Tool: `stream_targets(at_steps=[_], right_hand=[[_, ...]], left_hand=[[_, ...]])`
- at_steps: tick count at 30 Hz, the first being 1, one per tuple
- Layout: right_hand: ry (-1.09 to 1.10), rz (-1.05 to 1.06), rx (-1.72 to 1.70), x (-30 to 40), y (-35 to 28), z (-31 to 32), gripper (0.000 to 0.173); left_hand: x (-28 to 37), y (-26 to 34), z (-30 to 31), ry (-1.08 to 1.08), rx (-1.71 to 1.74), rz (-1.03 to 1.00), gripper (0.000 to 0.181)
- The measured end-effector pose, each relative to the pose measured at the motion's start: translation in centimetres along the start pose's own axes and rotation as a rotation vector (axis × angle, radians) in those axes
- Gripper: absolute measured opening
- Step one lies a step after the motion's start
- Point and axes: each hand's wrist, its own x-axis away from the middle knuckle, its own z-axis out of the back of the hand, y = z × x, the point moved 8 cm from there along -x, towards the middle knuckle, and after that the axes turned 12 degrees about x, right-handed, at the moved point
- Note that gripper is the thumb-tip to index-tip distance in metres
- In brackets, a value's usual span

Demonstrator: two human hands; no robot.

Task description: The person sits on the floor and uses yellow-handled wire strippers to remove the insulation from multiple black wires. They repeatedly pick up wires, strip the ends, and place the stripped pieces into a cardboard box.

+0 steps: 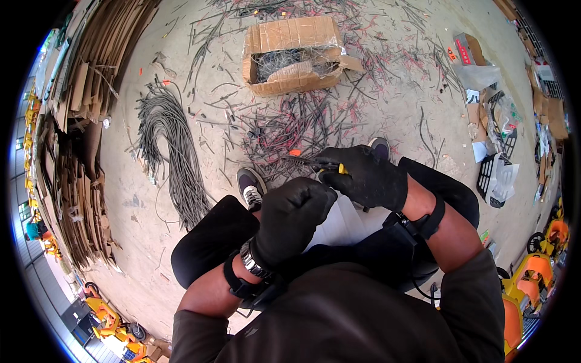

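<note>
My right hand [366, 178], in a black glove, grips a hand tool that looks like pliers or cutters [303, 160]. A yellow part of its handle shows by my fingers, and the dark jaws point left. Just left of and below it, my gloved left hand [292, 218] is curled into a fist. Whatever may be inside that fist is hidden. Beyond both hands, a heap of cut black and red cable pieces [299, 129] lies on the concrete floor between my shoes. A white sheet-like thing [338, 224] shows below my hands, between my legs.
A torn cardboard box [290, 38] holding tangled wire stands past the heap. To the left lie a bundle of long grey cables [174, 149] and stacked flattened cardboard [86, 90]. Black plastic grilles [492, 179] and packaging lie right. Yellow-orange vehicles [531, 277] stand at the right rim.
</note>
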Motion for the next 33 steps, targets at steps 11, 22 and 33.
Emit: stream_targets(at_steps=[11,22,33], right_hand=[[-0.070,-0.077,0.055,-0.4,-0.2,0.8,0.032],[-0.087,-0.156,0.028,-1.3,1.7,0.3,0.028],[-0.084,-0.141,0.001,-1.7,3.2,0.1,0.027]], left_hand=[[0.8,0.4,-2.1,-0.162,-0.112,0.024,0.016],[1.1,1.2,-4.5,-0.379,-0.158,-0.158,0.015],[1.5,1.4,-6.7,-0.463,-0.137,-0.367,0.012]])
